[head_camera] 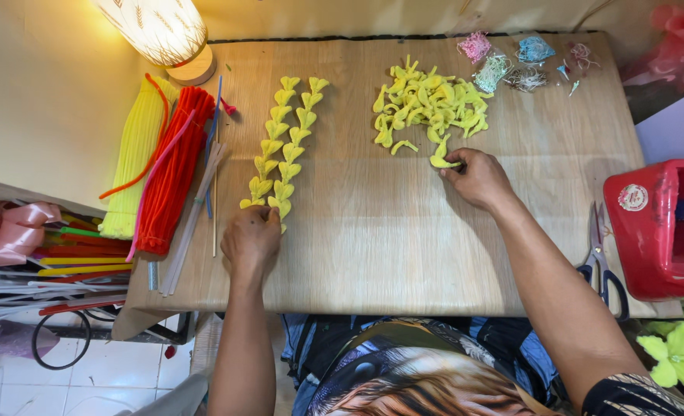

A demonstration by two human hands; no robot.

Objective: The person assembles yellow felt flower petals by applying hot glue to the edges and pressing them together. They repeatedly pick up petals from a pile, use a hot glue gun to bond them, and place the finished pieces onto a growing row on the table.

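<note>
On the surface point(434, 254), the left hand point(251, 240) pinches the strand point(290, 146) end, while the right hand's point(477, 179) fingers point(451, 171) grip a yellow piece point(440, 159) below the pile point(428, 104).

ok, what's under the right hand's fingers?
The right hand pinches one bent yellow pipe-cleaner piece at the near edge of the yellow pile, on the wooden table. The part under the fingers is covered, so the exact grip can't be seen.

light wooden table point(450, 254), bearing two chains of yellow pipe-cleaner shapes point(284, 142), a loose yellow heap point(427, 104), yellow and red pipe-cleaner bundles point(157, 166) at left, a lamp point(165, 35), small bagged bits point(511, 62), scissors point(600, 266), a red box point(654, 231).
</note>
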